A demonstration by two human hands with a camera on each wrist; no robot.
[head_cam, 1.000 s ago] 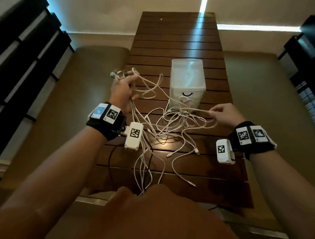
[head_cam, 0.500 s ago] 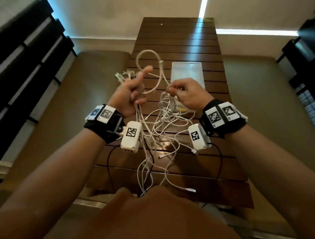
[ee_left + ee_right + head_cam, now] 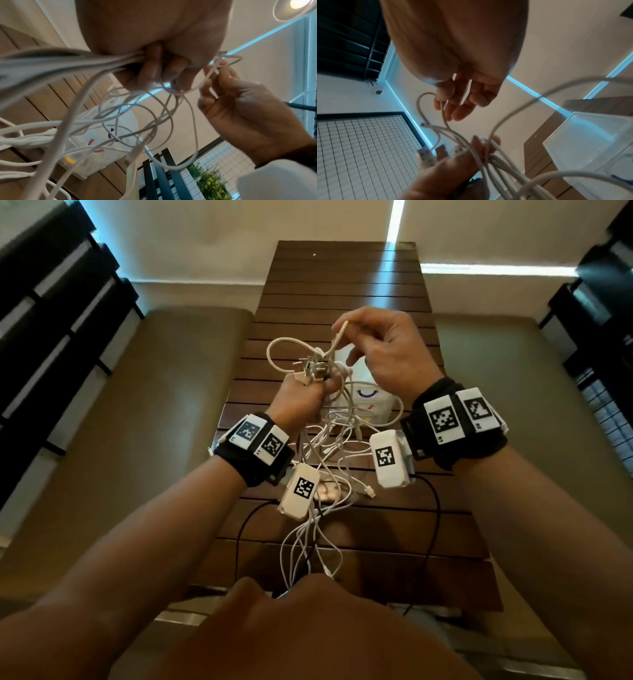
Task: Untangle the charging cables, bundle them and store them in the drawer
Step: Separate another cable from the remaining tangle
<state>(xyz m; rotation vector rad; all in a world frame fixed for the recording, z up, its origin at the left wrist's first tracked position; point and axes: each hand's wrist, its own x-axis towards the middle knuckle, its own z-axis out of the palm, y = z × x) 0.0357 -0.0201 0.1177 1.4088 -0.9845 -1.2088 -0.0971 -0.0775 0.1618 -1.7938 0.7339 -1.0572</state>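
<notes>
Both forearms are raised in front of the chest above the long dark slatted wooden table, each wrist wrapped in a black band carrying white tagged blocks; the left hand is clenched in a fist round a bunch of thin white charging cables, its knuckles toward the head camera and a cluster of metal-tipped plugs sticking up out of the top of the fist; the left wrist view shows the fingers curled tight over the strands as they fan out below.

The right hand is held higher and just beyond the left, palm down; its thumb and forefinger pinch a single white cable end that rises from the bunch, while the other fingers hang loosely extended.

The rest of the cables droop in tangled loops from the left fist, down past the wrist blocks to the table's near edge.

A small translucent white plastic drawer unit stands on the table behind the hands, partly hidden by them; its drawer fronts carry coloured curved handles, blue, red and yellow; whether anything lies inside cannot be told.
</notes>
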